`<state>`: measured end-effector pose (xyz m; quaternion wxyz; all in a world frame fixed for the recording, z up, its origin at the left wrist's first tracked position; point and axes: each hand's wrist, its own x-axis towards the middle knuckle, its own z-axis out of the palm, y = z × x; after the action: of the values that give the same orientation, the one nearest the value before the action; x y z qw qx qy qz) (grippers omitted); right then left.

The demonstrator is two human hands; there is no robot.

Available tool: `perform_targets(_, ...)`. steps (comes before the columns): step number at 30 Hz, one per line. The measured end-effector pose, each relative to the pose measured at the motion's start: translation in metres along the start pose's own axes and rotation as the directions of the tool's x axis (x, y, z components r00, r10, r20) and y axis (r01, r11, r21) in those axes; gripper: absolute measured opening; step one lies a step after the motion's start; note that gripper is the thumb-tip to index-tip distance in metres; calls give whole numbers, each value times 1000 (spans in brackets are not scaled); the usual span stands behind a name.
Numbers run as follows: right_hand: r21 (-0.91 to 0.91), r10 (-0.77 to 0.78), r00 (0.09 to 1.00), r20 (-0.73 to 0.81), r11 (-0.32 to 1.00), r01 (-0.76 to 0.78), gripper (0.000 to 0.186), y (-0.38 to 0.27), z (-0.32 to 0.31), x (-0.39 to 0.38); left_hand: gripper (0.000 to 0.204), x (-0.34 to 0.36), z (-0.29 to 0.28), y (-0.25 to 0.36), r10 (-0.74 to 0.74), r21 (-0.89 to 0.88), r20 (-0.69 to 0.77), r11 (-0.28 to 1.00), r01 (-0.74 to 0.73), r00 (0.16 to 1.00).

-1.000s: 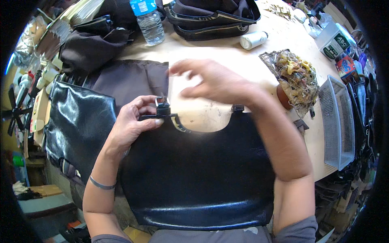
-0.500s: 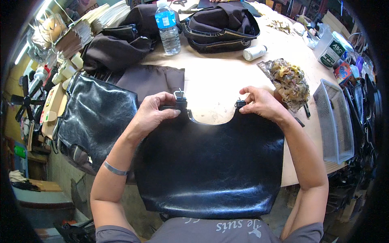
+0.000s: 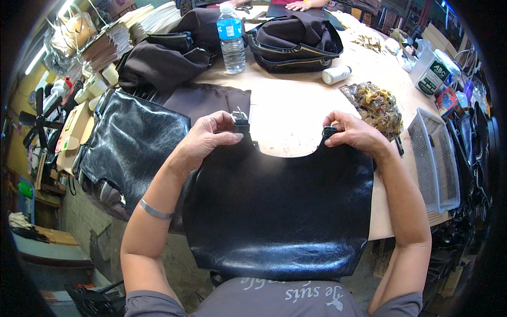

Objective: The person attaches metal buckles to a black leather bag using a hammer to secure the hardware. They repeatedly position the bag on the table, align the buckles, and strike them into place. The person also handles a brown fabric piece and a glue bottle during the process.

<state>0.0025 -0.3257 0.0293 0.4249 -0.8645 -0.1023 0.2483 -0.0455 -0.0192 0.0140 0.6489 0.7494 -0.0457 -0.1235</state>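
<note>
- The black leather bag panel (image 3: 280, 211) is pinched at its two upper tabs: the left hand (image 3: 203, 140) is closed on the left tab beside a small metal buckle (image 3: 240, 120), the right hand (image 3: 355, 133) is closed on the right tab.
- The panel is held spread over the edge of the pale round table (image 3: 296, 113), its lower part hanging toward the lap.
- The leather is judged soft, limp and fairly light, glossy and likely a little slippery; the reinforced tabs are the firmest places to be gripped, since the middle would sag.
- At left, a second glossy black leather piece (image 3: 132, 150) is laid.
- Farther back, a clear water bottle (image 3: 231, 39) with a blue label is stood upright.
- A small white cylindrical container (image 3: 336, 75) is lying on its side.
- At right, a white box with a green label (image 3: 430, 71) is set above a white mesh basket (image 3: 434, 158).
</note>
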Motion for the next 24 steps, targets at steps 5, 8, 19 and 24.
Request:
perform_targets(5,168,-100,994,48,982,91,49,9,-2,1,25,0,2,-3,21,-34,-33,999,-22,999)
perform_targets(8,249,-122,989,80,963,99,52,4,-2,-2,27,-3,4,-2,57,-40,-74,997,-60,996)
perform_targets(19,-651,-447,884,-135,713,261,28,4,17,-3,28,-11,16,4,118,-16,-72,993,-120,990)
perform_targets(24,-173,-512,849,-128,855,489,22,-36,87,2,24,-6,14,-4,13,-97,-1,995,-13,1000)
